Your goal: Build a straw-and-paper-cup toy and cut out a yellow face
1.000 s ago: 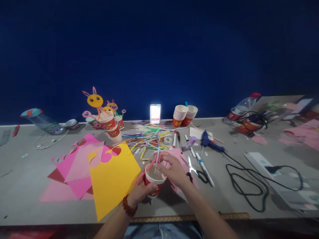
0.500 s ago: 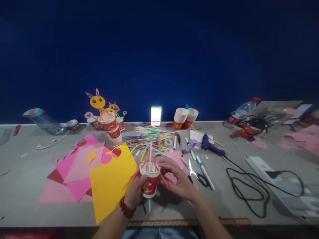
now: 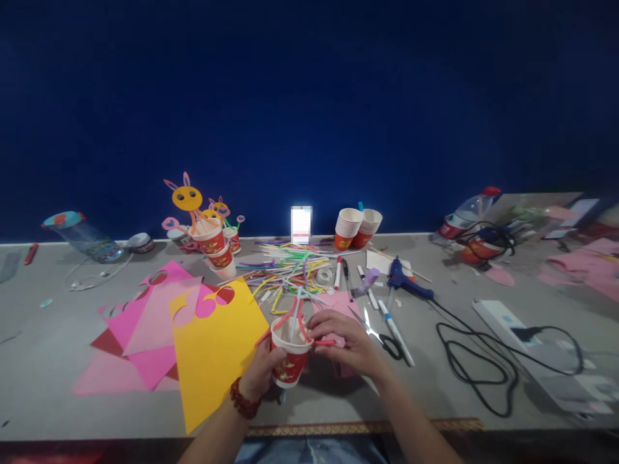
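My left hand (image 3: 264, 370) is wrapped round a red and white paper cup (image 3: 290, 367) with a gold print, held tilted above the table's front part. Coral-red straws (image 3: 296, 316) and a pale straw (image 3: 294, 316) rise from its mouth; the pale one also pokes out below the base. Another coral-red straw (image 3: 325, 342) sticks out through the cup's right side. My right hand (image 3: 351, 341) closes on that straw, its fingertips near the rim. A small pink piece (image 3: 336, 339) shows by these fingers, partly hidden. At the cup's left, a further red straw end emerges.
Yellow paper (image 3: 217, 361) and pink sheets (image 3: 149, 328) lie left. Loose straws (image 3: 290, 267) spread behind the cup. Scissors (image 3: 387, 341), markers (image 3: 396, 332) and a blue glue gun (image 3: 409, 283) with a cord lie right. Stacked cups (image 3: 348, 229) and rabbit-faced cups (image 3: 210, 241) stand at the back.
The cup has tilted, its straws now leaning right at the top. My right hand has shifted slightly, and the side straw in it has swung from slanting down to nearly level.
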`<state>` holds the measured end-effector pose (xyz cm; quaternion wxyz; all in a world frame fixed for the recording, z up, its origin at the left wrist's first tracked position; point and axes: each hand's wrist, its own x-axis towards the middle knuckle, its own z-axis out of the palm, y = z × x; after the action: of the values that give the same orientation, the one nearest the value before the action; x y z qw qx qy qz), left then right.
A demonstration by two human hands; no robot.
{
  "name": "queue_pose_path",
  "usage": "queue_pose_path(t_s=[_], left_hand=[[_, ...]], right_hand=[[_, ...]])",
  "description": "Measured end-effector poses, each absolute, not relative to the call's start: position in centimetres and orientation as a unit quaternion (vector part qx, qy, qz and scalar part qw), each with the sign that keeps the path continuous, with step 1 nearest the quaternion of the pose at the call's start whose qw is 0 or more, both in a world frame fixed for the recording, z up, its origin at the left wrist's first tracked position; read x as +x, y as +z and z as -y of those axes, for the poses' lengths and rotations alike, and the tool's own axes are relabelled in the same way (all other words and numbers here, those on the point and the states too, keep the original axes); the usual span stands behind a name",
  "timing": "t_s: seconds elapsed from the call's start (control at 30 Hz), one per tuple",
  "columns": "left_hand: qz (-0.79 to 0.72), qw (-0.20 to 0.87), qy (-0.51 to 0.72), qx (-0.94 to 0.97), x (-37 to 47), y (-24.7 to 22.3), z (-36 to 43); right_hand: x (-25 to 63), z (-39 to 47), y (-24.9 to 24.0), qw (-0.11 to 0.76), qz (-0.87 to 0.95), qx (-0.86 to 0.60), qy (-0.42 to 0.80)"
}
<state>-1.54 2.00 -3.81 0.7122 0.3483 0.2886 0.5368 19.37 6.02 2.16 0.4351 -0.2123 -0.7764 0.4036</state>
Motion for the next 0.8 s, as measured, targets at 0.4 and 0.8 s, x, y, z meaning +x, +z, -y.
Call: queue_pose_path(t_s=[0.4,0.8], left_hand=[[-0.268,0.752,0.499,0.339,-1.9,-3.6,-2.1],[-0.288,0.669,0.558,0.396,-1.7,-3.5,-2.5]], right_hand=[[19.1,-6.3,3.7,0.402,0.798,-0.192,0.405],[19.7,-6.3,3.4,0.413,0.799,-0.223,0.376]])
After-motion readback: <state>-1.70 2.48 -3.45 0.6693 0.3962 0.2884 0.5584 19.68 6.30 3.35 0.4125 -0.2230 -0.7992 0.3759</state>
